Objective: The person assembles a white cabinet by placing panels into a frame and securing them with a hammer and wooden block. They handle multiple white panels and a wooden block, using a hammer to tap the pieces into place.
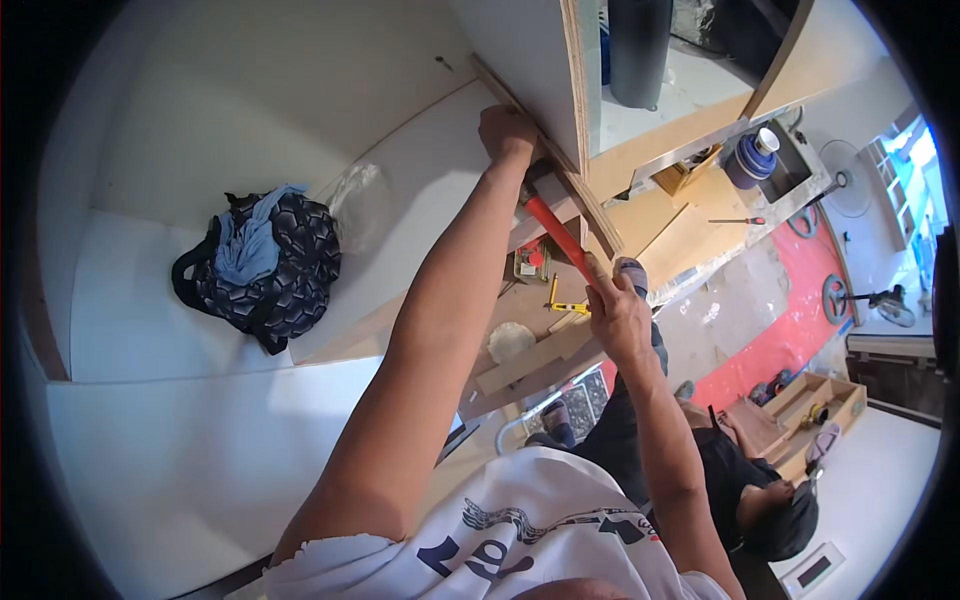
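Note:
My right hand (620,318) is wrapped round the red handle of a hammer (558,232). Its dark head is up beside a plywood-edged wooden strip (590,205), just below my left wrist. Stretched far forward, my left hand (507,135) is closed and rests against the far part of that strip. Its fingertips are hidden, so whatever they hold does not show. The strip runs along the foot of a white cabinet panel (520,50). Below the hammer, a yellow folding rule or square (568,307) and a small box with a red item (532,260) lie on a wooden surface.
A black patterned bag (290,270) with blue cloth sits on the white shelf at left, beside clear plastic (362,205). At right are a screwdriver (737,220) on a worktop, a blue jug (752,158) and a wooden drawer (800,410). A person in black (735,480) is low at right.

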Action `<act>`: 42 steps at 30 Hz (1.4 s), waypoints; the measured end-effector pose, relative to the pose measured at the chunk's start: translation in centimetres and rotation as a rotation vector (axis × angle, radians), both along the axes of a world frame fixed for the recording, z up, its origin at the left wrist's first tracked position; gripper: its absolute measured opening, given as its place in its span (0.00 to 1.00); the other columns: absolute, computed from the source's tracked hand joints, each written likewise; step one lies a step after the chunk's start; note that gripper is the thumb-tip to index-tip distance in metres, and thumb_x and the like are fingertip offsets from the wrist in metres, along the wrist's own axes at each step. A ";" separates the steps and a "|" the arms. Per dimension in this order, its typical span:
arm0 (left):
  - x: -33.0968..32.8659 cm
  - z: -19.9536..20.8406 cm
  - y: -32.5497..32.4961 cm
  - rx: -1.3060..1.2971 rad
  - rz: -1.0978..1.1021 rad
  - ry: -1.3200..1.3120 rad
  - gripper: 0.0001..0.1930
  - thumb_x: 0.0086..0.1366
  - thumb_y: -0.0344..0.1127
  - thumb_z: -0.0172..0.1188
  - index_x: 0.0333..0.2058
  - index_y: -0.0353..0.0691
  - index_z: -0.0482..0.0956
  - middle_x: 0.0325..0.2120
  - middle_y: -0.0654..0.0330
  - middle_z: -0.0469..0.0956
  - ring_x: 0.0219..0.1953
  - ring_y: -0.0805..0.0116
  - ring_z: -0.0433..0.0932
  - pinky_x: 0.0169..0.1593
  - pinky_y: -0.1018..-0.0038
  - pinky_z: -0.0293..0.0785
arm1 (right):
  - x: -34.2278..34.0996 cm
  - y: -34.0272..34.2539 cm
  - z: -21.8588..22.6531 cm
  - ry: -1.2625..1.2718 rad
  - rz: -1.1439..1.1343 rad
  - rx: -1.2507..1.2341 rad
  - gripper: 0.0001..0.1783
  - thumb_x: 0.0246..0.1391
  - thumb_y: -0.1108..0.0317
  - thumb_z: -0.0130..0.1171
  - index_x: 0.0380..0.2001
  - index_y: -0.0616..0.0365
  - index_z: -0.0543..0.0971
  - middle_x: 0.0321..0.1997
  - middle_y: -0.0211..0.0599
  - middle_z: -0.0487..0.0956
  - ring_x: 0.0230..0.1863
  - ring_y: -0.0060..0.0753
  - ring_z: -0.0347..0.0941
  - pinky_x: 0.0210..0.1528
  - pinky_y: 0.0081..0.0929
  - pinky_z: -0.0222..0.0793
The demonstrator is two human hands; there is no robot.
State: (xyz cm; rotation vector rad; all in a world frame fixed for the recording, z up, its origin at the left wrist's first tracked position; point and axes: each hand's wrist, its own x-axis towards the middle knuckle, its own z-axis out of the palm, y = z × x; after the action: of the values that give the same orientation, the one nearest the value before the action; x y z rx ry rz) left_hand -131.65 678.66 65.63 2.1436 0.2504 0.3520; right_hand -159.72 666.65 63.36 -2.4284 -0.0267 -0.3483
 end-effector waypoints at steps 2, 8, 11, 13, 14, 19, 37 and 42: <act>-0.3 0.1 -0.7 0.092 0.041 -0.071 0.09 0.49 0.31 0.55 0.26 0.34 0.82 0.26 0.46 0.79 0.32 0.49 0.79 0.40 0.63 0.75 | -1.0 0.8 0.6 0.040 -0.027 0.045 0.26 0.51 0.69 0.56 0.55 0.42 0.69 0.26 0.44 0.72 0.25 0.48 0.72 0.25 0.39 0.68; -1.3 1.5 -0.8 0.060 0.019 0.007 0.08 0.50 0.32 0.55 0.26 0.36 0.82 0.26 0.47 0.79 0.33 0.50 0.79 0.39 0.63 0.75 | -2.6 -1.3 0.7 0.034 0.058 0.002 0.26 0.51 0.69 0.55 0.55 0.43 0.68 0.26 0.44 0.71 0.24 0.48 0.72 0.23 0.40 0.68; -1.0 1.1 -0.9 0.085 0.024 -0.012 0.09 0.51 0.32 0.55 0.26 0.36 0.82 0.26 0.47 0.79 0.33 0.50 0.80 0.39 0.63 0.75 | -3.3 -1.0 0.5 0.034 0.024 -0.013 0.27 0.51 0.70 0.55 0.56 0.41 0.67 0.24 0.40 0.69 0.22 0.44 0.71 0.23 0.38 0.69; -0.9 1.1 -1.1 0.159 0.014 -0.041 0.09 0.51 0.32 0.54 0.25 0.36 0.82 0.25 0.47 0.79 0.33 0.50 0.79 0.38 0.62 0.75 | -3.9 -0.3 0.7 0.052 0.045 -0.003 0.28 0.51 0.69 0.56 0.57 0.41 0.67 0.22 0.39 0.68 0.21 0.42 0.70 0.22 0.37 0.67; -1.0 1.1 -1.2 0.195 0.009 -0.053 0.09 0.51 0.33 0.54 0.25 0.36 0.82 0.25 0.46 0.79 0.33 0.50 0.79 0.38 0.62 0.75 | -4.0 -0.6 0.7 0.041 0.062 -0.020 0.28 0.51 0.69 0.56 0.57 0.41 0.67 0.22 0.39 0.68 0.21 0.42 0.70 0.21 0.37 0.67; -0.1 -0.3 -0.7 -0.049 0.005 0.036 0.09 0.50 0.34 0.55 0.26 0.36 0.82 0.26 0.45 0.79 0.33 0.48 0.79 0.39 0.62 0.75 | -4.4 -1.3 0.7 0.036 0.051 -0.021 0.27 0.51 0.69 0.56 0.57 0.41 0.68 0.23 0.40 0.69 0.21 0.43 0.70 0.22 0.38 0.67; -5.2 -3.6 -2.2 -0.203 0.069 -0.031 0.31 0.58 0.44 0.54 0.53 0.25 0.59 0.38 0.36 0.74 0.42 0.44 0.75 0.48 0.59 0.69 | -11.4 0.8 3.6 0.351 0.160 0.391 0.26 0.48 0.75 0.55 0.53 0.57 0.69 0.34 0.53 0.76 0.35 0.51 0.75 0.35 0.34 0.71; -5.7 -1.0 0.5 -0.303 0.006 -0.022 0.30 0.53 0.33 0.56 0.54 0.28 0.60 0.45 0.35 0.71 0.49 0.46 0.71 0.52 0.64 0.67 | -18.5 0.3 3.0 0.546 0.080 0.503 0.25 0.47 0.73 0.57 0.52 0.58 0.71 0.40 0.54 0.77 0.42 0.41 0.77 0.43 0.27 0.69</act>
State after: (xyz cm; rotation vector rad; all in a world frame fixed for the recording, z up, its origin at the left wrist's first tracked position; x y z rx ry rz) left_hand -137.33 679.20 64.61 1.8402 0.2787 0.3186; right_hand -178.24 666.90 66.36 -1.9404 0.1819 0.3182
